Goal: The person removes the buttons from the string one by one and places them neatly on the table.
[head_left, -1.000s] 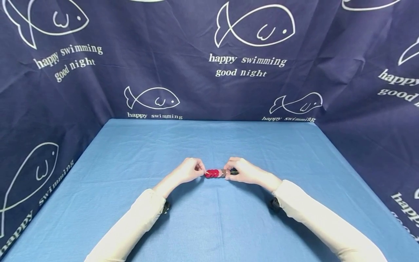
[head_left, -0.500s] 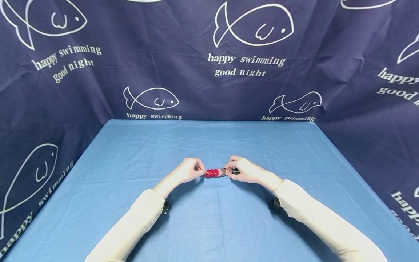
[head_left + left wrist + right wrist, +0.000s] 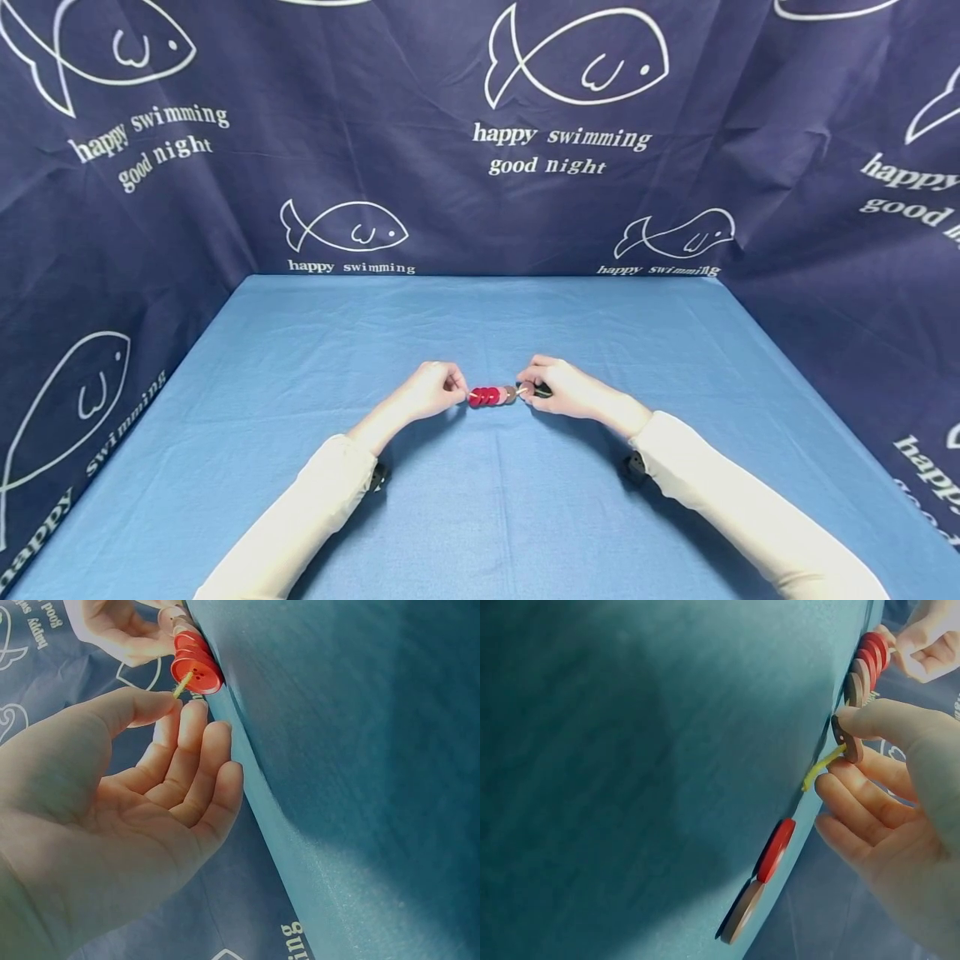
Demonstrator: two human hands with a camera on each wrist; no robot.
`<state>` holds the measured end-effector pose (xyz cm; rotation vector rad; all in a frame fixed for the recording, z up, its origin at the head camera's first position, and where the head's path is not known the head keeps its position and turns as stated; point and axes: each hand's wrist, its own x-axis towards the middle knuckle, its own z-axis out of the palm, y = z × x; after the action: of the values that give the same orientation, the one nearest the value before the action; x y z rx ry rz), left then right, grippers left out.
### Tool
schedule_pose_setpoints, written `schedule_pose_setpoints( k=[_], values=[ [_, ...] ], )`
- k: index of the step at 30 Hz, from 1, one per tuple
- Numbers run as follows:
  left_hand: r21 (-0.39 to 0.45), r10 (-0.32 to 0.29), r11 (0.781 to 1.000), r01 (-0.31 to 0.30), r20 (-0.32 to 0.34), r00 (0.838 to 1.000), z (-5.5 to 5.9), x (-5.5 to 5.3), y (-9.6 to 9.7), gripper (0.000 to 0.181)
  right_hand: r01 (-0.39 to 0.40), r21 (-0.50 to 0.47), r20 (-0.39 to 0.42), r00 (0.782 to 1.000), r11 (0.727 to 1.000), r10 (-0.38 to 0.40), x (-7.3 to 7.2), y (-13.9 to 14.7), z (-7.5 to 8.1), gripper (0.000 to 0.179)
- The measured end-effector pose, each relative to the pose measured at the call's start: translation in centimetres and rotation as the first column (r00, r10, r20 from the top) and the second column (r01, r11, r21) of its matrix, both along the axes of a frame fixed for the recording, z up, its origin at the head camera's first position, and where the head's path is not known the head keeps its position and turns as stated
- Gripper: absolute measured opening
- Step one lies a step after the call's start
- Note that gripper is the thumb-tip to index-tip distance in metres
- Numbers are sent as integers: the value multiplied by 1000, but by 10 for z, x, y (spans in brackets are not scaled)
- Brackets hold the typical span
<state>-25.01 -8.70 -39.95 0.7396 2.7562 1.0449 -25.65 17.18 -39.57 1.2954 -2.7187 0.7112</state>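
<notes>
Red buttons (image 3: 487,397) and a pinkish-tan one hang threaded on a thin yellow cord (image 3: 182,685), with a brown button (image 3: 511,395) to their right. My left hand (image 3: 437,389) pinches the cord's left end between thumb and index finger, its other fingers loosely bent. Between the thumb and fingers of my right hand (image 3: 564,390) is a brownish button (image 3: 853,748), held on edge. The cord's yellow tail (image 3: 821,769) sticks out beyond it in the right wrist view. A short stretch of cord shows between this button and the row.
In the right wrist view, a loose red button (image 3: 776,850) and a loose tan button (image 3: 742,913) lie on the blue tablecloth (image 3: 480,517), near the right hand. A dark blue printed curtain (image 3: 450,83) stands behind and beside the table.
My right hand has shifted slightly right with its button, and a small gap with cord has appeared beside the brown button. The left hand keeps its place at the cord end.
</notes>
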Motion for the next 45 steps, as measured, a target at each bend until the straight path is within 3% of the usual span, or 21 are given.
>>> schedule_pose_setpoints(
  k=[5,25,45],
  values=[
    [0,-5,1000,5,-9,1000,0,0,-1,5,27,18,13,1000,999,-27,0,1,1,12],
    [1,3,1000,-3,-4,1000,-1,0,-1,4,23,-4,-21,1000,1000,-23,0,12,2,13],
    [2,3,1000,-3,14,1000,1,2,-2,4,47,15,6,999,999,-47,3,22,1,16]
  ],
)
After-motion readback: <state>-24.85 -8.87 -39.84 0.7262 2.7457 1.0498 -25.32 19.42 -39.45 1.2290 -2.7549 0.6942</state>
